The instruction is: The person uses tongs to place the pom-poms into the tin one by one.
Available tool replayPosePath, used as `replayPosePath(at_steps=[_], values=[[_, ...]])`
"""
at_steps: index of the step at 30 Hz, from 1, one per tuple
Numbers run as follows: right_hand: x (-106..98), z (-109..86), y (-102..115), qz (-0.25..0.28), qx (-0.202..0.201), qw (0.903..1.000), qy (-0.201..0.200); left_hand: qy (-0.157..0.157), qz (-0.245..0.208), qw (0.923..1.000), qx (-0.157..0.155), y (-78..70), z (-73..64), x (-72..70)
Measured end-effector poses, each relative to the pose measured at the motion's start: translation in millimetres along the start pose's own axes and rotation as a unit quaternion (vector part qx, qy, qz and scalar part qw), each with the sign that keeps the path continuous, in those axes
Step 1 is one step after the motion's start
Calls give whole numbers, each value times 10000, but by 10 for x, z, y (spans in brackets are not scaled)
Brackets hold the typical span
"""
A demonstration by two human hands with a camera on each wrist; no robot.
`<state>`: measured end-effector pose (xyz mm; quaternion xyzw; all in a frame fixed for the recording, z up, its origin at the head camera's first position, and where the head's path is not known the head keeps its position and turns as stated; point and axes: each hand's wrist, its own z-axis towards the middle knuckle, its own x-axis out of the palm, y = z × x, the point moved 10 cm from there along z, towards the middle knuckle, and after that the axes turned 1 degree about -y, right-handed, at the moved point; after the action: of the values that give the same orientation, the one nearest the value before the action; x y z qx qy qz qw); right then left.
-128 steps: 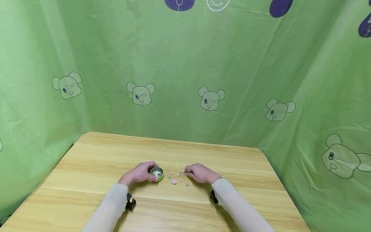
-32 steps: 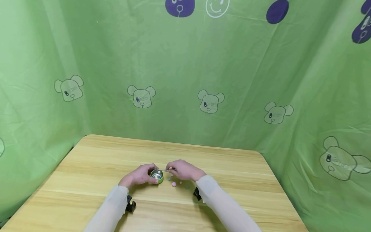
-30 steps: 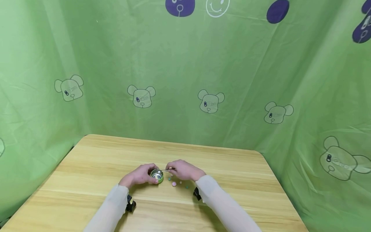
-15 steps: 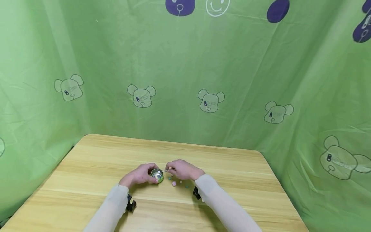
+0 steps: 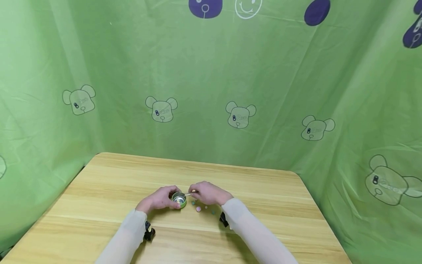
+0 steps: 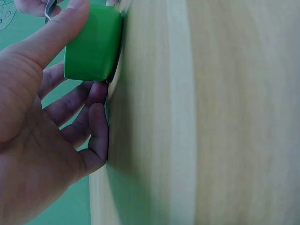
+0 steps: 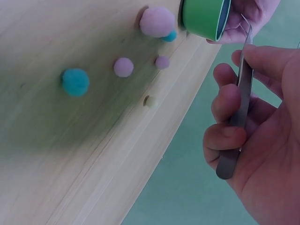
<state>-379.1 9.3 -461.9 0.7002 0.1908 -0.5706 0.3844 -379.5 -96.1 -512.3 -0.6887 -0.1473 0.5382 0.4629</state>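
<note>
My left hand grips a small round green tin, thumb on the near side and fingers around the far side. Pale bits show on the tin's shiny bottom in the head view. In my right hand a pair of metal tweezers is pinched between thumb and fingers. The tweezers' tips reach over the tin's rim, slightly apart, with nothing between them. Right of the tin lie a large pink pompom, a teal pompom, a pink pompom and a pale yellow one.
A smaller mauve pompom and a partly hidden teal one lie close to the large pink pompom. The wooden table has a green curtain behind it and at its sides.
The right hand has moved left with the tweezers, from among the pompoms to over the tin. The pale pompom at the tips has dropped into the tin. The left hand has stayed put.
</note>
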Motion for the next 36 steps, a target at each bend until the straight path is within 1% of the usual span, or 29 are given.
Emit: replayPosePath(at_steps=[6, 12, 15, 21, 26, 36], values=[[-26, -44, -37, -8, 85, 10000, -6, -4, 16, 10000, -8, 1, 8, 3], [-80, -131, -138, -87, 156, 9998, -123, -57, 5, 10000, -42, -6, 3, -4], [-112, -182, -210, -121, 222, 9995, -182, -64, 4, 10000, -49, -17, -6, -4], [-154, -260, -395, 64, 433, 9987, -262, -26, -11, 10000, -43, -43, -17, 5], [-196, -301, -498, 70, 425, 9982, -405, -22, -49, 10000, -64, -36, -14, 2], [-105, -336, -653, 80, 485, 9980, -396, 2, -39, 10000, -81, -18, -19, 19]])
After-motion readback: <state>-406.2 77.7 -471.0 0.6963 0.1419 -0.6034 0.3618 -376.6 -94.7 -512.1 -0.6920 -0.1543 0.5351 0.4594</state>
